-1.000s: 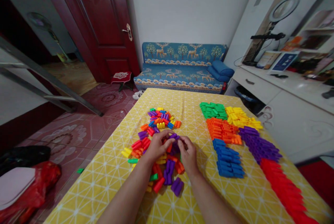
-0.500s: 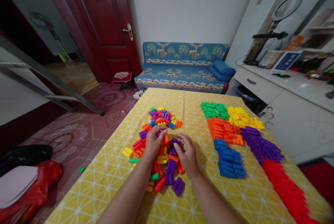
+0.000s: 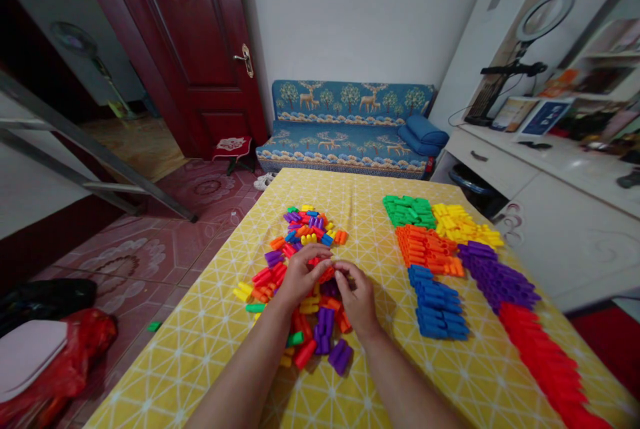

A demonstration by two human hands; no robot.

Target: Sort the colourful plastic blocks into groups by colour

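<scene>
A mixed heap of coloured plastic pieces lies on the yellow patterned cloth. My left hand is over the middle of the heap, thumb and fingers closed around a red-orange piece. Close against it, my right hand has its thumb and forefinger together at the same piece's right side. The fingers partly hide the piece. Purple pieces lie below the hands. To the right are sorted groups: green, yellow, orange, blue, purple and red.
Beyond the table's far edge stands a blue patterned sofa. A white cabinet is at the right. On the left are a metal ladder, a red bag and a small green piece on the floor.
My hands have come together over the heap. My left hand has moved slightly right and closed on the red-orange piece, and my right hand's thumb and forefinger have closed beside it.
</scene>
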